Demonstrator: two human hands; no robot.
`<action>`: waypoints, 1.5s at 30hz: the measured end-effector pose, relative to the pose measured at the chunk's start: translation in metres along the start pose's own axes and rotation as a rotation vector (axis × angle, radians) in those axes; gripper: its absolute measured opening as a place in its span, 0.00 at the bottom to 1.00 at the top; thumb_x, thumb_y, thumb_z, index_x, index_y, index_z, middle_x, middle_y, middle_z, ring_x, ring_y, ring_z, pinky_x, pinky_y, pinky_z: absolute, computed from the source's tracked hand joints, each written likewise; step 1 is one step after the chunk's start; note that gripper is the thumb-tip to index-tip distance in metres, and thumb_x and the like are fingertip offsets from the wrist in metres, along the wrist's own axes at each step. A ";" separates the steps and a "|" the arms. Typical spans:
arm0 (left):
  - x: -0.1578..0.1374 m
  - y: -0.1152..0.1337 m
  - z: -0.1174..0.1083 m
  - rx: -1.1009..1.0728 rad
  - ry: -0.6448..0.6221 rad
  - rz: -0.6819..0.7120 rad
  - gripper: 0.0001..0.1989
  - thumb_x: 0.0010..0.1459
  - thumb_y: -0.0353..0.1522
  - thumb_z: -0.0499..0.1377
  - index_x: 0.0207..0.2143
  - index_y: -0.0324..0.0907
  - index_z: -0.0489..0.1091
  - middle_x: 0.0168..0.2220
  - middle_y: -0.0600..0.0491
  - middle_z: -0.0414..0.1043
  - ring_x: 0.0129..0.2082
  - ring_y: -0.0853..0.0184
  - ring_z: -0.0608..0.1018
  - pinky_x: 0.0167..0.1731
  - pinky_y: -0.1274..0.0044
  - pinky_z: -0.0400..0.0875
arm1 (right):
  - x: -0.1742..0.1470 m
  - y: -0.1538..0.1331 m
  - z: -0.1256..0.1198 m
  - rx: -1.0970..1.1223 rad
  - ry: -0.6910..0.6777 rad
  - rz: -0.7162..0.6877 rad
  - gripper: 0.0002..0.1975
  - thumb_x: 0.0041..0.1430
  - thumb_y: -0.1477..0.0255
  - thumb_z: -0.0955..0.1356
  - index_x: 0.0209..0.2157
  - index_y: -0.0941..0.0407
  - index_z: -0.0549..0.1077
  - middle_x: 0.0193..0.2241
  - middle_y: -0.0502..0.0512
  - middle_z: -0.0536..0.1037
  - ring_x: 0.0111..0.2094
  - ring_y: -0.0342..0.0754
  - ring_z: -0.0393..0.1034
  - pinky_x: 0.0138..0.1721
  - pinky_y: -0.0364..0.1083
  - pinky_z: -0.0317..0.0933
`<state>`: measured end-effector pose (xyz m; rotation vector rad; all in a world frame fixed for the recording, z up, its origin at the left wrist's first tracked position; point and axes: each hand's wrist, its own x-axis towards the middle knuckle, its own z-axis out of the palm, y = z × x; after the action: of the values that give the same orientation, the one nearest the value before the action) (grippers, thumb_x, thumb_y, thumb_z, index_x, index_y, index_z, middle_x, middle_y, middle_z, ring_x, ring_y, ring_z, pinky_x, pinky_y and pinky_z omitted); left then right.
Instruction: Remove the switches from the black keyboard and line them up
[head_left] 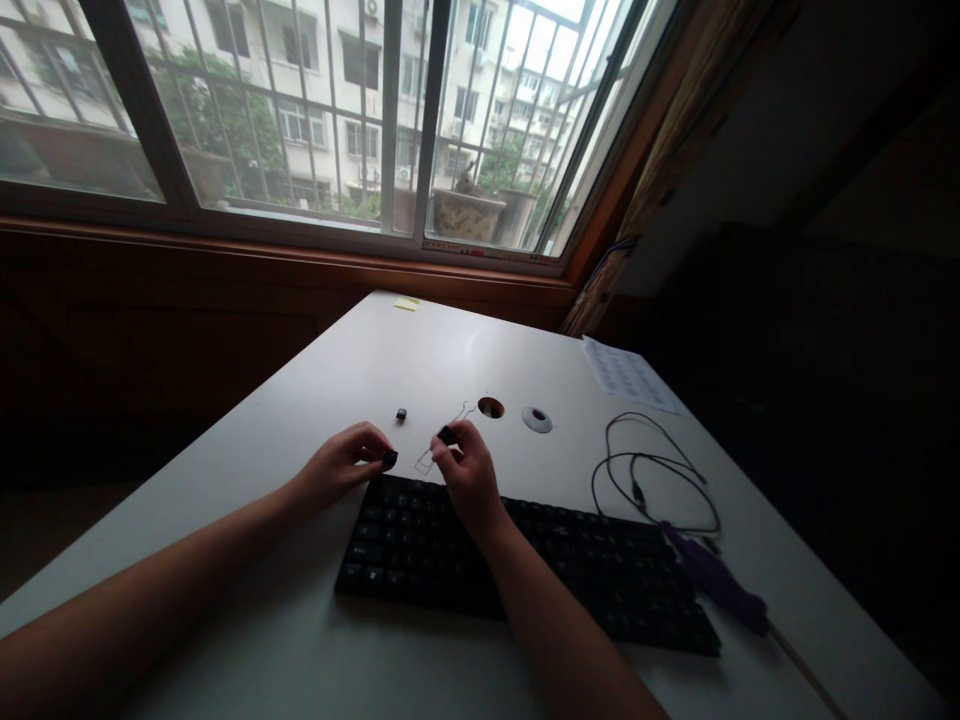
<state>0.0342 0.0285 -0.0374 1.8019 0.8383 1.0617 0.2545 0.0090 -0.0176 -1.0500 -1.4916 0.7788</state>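
Note:
My left hand pinches a small black keycap between thumb and fingertips, just beyond the keyboard's far left corner. Thumb and fingers of my right hand close on a small black block. Thin bent wire shows on both sides of that block, one end squared, the other hooked; I cannot tell whether they are joined. Another black keycap rests on the table beyond my left hand. Under my right wrist lies a black keyboard, partly covered by the forearm.
Right of the keyboard are a looped black cable and a purple-handled tool. Farther back, the white table has a round hole, a grey ring cover, printed paper and yellow sticky notes.

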 end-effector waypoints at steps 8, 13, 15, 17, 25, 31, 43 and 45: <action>-0.002 0.001 0.000 0.007 0.008 -0.025 0.08 0.59 0.34 0.64 0.37 0.39 0.72 0.34 0.51 0.74 0.35 0.66 0.77 0.39 0.71 0.75 | -0.003 -0.006 -0.003 -0.058 -0.002 -0.061 0.03 0.61 0.74 0.61 0.37 0.52 0.61 0.28 0.47 0.72 0.30 0.45 0.69 0.37 0.46 0.65; -0.002 0.003 0.000 0.018 -0.012 -0.010 0.08 0.59 0.34 0.64 0.37 0.38 0.73 0.35 0.50 0.75 0.35 0.65 0.78 0.39 0.71 0.75 | -0.005 -0.012 -0.002 -0.161 -0.101 -0.105 0.05 0.61 0.73 0.62 0.38 0.53 0.69 0.31 0.50 0.74 0.30 0.45 0.68 0.34 0.44 0.64; -0.002 0.003 0.000 0.034 -0.024 -0.004 0.08 0.59 0.34 0.64 0.37 0.38 0.73 0.35 0.50 0.75 0.35 0.65 0.78 0.39 0.71 0.75 | -0.006 -0.013 -0.001 -0.176 -0.150 -0.129 0.06 0.61 0.71 0.65 0.39 0.54 0.72 0.31 0.51 0.75 0.29 0.45 0.69 0.34 0.44 0.64; -0.002 0.004 0.000 0.042 -0.030 0.004 0.08 0.60 0.34 0.63 0.37 0.38 0.73 0.35 0.49 0.76 0.35 0.65 0.78 0.39 0.71 0.75 | -0.006 -0.013 0.001 -0.204 -0.191 -0.151 0.06 0.60 0.70 0.67 0.39 0.54 0.74 0.30 0.51 0.76 0.28 0.45 0.69 0.35 0.44 0.64; -0.004 0.002 0.000 0.106 -0.028 0.028 0.07 0.59 0.33 0.64 0.37 0.38 0.73 0.34 0.50 0.77 0.34 0.65 0.79 0.36 0.74 0.75 | -0.006 -0.006 0.004 -0.295 -0.293 -0.193 0.08 0.59 0.68 0.71 0.41 0.53 0.78 0.35 0.54 0.81 0.35 0.48 0.75 0.40 0.47 0.67; -0.004 0.005 0.002 0.143 -0.018 0.037 0.07 0.58 0.33 0.64 0.37 0.38 0.73 0.32 0.51 0.77 0.32 0.66 0.78 0.34 0.75 0.74 | -0.006 -0.003 0.004 -0.330 -0.301 -0.202 0.09 0.58 0.69 0.72 0.41 0.52 0.78 0.37 0.55 0.82 0.38 0.50 0.76 0.43 0.49 0.68; -0.003 0.013 -0.006 0.251 -0.126 0.024 0.09 0.63 0.35 0.58 0.39 0.39 0.74 0.36 0.50 0.73 0.30 0.69 0.76 0.29 0.79 0.72 | 0.006 -0.011 -0.011 -0.346 -0.157 -0.126 0.09 0.59 0.67 0.70 0.40 0.53 0.79 0.37 0.55 0.83 0.36 0.50 0.77 0.41 0.48 0.68; -0.003 0.014 -0.009 0.282 -0.175 0.030 0.09 0.62 0.35 0.58 0.38 0.39 0.75 0.37 0.50 0.73 0.30 0.69 0.75 0.29 0.80 0.70 | 0.014 -0.014 -0.018 -0.406 -0.183 -0.101 0.09 0.59 0.66 0.70 0.39 0.53 0.79 0.35 0.55 0.83 0.33 0.50 0.76 0.38 0.47 0.67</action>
<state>0.0261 0.0236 -0.0231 2.1149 0.8899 0.8200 0.2688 0.0149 0.0040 -1.2136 -1.8977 0.5206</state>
